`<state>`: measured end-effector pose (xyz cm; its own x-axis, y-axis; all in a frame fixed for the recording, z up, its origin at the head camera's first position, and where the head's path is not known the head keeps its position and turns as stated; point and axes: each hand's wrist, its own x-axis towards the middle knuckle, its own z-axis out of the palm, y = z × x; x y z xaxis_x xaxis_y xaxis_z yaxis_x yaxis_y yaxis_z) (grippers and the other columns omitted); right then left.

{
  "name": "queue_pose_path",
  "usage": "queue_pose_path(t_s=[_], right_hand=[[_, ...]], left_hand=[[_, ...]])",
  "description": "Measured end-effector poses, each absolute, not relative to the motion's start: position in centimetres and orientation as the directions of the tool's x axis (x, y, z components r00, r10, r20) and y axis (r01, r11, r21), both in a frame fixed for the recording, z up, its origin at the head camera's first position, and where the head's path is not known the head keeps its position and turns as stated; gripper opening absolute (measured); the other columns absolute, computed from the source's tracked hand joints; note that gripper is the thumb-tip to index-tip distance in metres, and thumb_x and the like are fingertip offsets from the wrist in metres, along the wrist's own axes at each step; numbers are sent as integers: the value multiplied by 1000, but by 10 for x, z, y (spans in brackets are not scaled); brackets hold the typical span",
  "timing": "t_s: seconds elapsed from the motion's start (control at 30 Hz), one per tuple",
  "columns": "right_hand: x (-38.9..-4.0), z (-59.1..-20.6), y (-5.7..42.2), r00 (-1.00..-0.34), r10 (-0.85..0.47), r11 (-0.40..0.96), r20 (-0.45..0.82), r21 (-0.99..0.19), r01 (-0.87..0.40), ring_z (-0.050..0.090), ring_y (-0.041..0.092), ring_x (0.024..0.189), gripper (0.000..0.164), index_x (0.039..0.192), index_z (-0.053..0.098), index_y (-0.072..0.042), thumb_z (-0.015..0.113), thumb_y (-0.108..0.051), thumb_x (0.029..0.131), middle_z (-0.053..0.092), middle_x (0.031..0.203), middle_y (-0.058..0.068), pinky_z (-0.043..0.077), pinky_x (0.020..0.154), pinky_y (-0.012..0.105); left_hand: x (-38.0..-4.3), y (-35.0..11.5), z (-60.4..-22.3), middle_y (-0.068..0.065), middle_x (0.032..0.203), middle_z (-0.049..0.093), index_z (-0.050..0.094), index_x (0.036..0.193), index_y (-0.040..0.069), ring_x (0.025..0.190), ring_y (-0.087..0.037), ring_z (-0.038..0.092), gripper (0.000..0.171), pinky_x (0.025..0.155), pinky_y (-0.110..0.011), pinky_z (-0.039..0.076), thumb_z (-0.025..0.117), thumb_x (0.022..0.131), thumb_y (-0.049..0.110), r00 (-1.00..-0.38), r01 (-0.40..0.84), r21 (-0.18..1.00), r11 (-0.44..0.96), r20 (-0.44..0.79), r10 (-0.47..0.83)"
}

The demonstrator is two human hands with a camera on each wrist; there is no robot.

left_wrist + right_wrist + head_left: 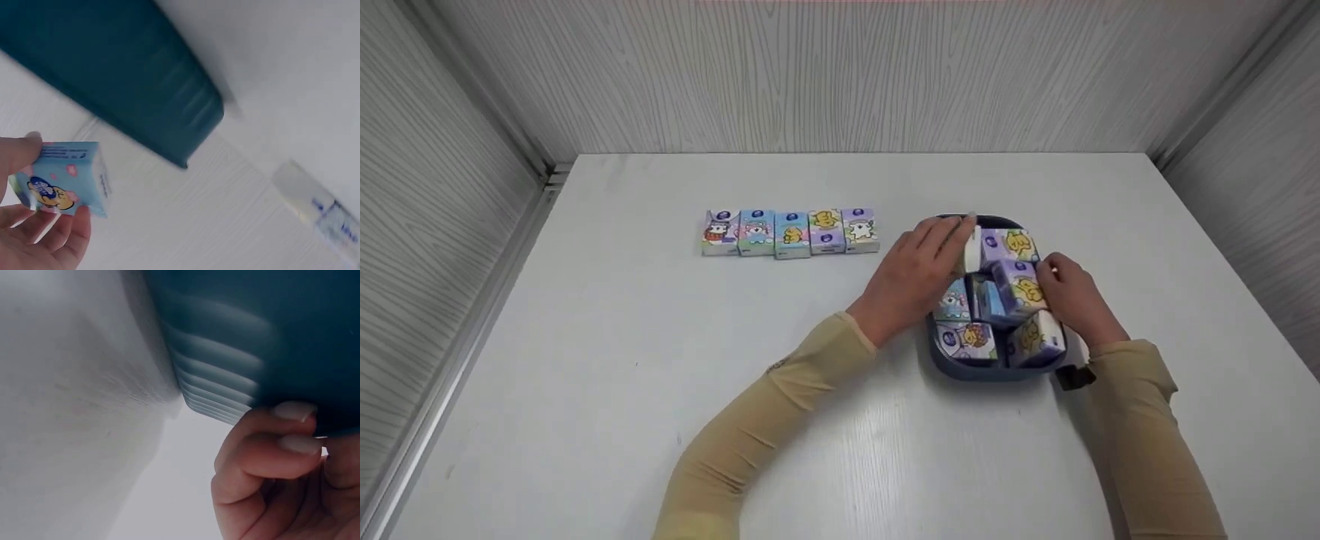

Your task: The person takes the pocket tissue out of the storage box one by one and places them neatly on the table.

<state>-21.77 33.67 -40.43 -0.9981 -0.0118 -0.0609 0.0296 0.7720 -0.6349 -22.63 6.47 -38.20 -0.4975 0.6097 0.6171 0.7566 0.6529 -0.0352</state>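
A small blue tissue pack (62, 180) with a yellow cartoon bear is gripped between thumb and fingers of my left hand (909, 279). In the head view this hand is over the back left part of a dark blue basket (971, 372), hiding most of the pack. My right hand (1076, 300) holds the basket's right rim, its bent fingers (275, 461) against the outer wall in the right wrist view. Inside the basket are several similar packs, among them a purple one (1024, 289) tilted on top in the middle and another (967, 341) at the front left.
A row of several tissue packs (792, 236) lies side by side on the white table (607, 360), left of the basket. Pale wood-grain panels (840, 82) enclose the back and sides. A dark strap piece (1075, 377) shows by my right wrist.
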Motion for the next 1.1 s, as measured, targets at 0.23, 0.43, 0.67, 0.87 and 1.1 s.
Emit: queue_pose_path(t_s=[0.23, 0.43, 0.67, 0.87, 1.1], right_hand=[[-220, -402, 332, -998, -21, 771, -54, -636, 18, 50, 24, 71, 44, 104, 47, 0, 27, -39, 103, 52, 88, 16, 41, 62, 35], [-223, -402, 330, -998, -20, 781, -67, -624, 27, 51, 25, 74, 45, 105, 47, 1, 26, -39, 103, 52, 92, 18, 42, 65, 36], [-225, -405, 328, -999, -43, 784, -33, -621, -14, 48, 24, 67, 43, 101, 47, 0, 27, -37, 104, 50, 83, 16, 40, 61, 37], [-222, -408, 331, -999, -17, 780, -51, -625, 19, 49, 25, 69, 42, 100, 45, 0, 26, -38, 103, 51, 86, 16, 41, 62, 36], [-219, -409, 336, -999, -16, 787, -50, -617, 18, 48, 26, 69, 43, 100, 44, 0, 24, -38, 103, 49, 86, 17, 39, 62, 38]], left_hand=[[-207, 8, -376, -9, 134, 50, 38, 144, 5, 123, -21, 45, 69, 104, -31, 37, 73, 85, 17, -596, 743, 71, 666, 522, 609], [-186, -30, -393, -7, 130, 50, 45, 137, 10, 121, -22, 44, 61, 97, -33, 44, 74, 84, 10, -697, 689, 29, 724, 301, 651], [-168, -53, -415, -11, 123, 47, 43, 129, 13, 115, -28, 45, 56, 80, -39, 51, 71, 83, -1, -744, 640, -94, 763, 175, 645], [-162, -71, -428, -18, 133, 45, 44, 130, 12, 123, -36, 43, 58, 85, -46, 51, 71, 82, -5, -769, 618, -101, 780, 132, 626], [-160, -88, -431, -26, 140, 42, 54, 124, 5, 131, -41, 37, 36, 100, -58, 35, 61, 89, 4, -793, 606, 49, 794, 118, 598]])
